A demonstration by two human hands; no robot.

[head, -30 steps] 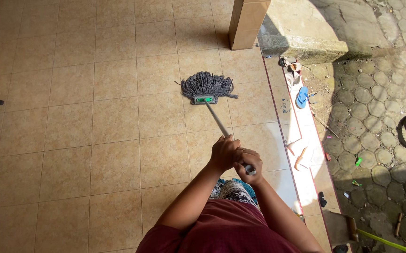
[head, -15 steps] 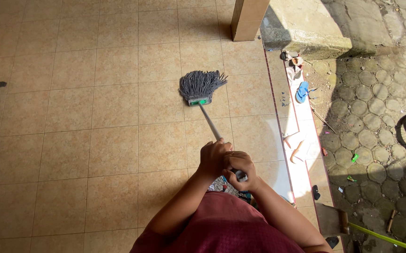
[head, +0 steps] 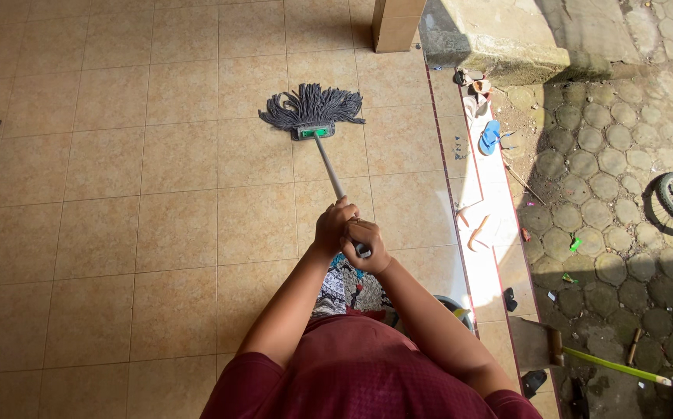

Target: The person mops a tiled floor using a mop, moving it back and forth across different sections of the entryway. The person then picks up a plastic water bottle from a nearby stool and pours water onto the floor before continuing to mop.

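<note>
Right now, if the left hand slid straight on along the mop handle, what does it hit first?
The left hand points up the grey handle toward the mop head. That stretch looks bare, so it would likely meet the green clamp first, then the grey strands spread on the tiled floor.

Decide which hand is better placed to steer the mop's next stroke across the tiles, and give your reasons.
Probably the left hand: it grips the mop handle lower down, nearer the grey mop head. The right hand holds the handle's top end, so it mainly acts as a pivot.
</note>
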